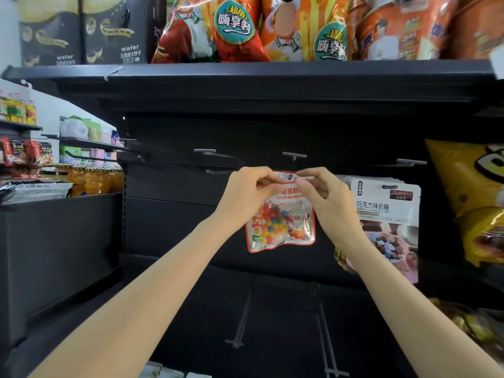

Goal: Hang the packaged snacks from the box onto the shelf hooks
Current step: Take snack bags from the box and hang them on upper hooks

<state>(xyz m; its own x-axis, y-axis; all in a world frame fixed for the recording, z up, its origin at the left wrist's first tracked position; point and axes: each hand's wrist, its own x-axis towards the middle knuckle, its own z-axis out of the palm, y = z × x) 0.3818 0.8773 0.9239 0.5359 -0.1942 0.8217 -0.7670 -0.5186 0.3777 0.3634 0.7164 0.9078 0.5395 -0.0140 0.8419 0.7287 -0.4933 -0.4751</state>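
A clear colour-beans candy packet (281,225) with a red border hangs in front of the black back panel. My left hand (245,192) pinches its top left corner. My right hand (324,197) pinches its top right corner. The packet's hang hole sits just below the tip of a grey shelf hook (294,156). Whether the hole is on the hook I cannot tell. An empty hook (207,151) stands to the left. The box is out of view.
White chocolate-candy packets (387,214) hang on the hook to the right, close to my right wrist. Yellow snack bags (474,192) fill the far right. Lower hooks (240,323) jut out below my arms. A black shelf (245,75) with large bags runs overhead.
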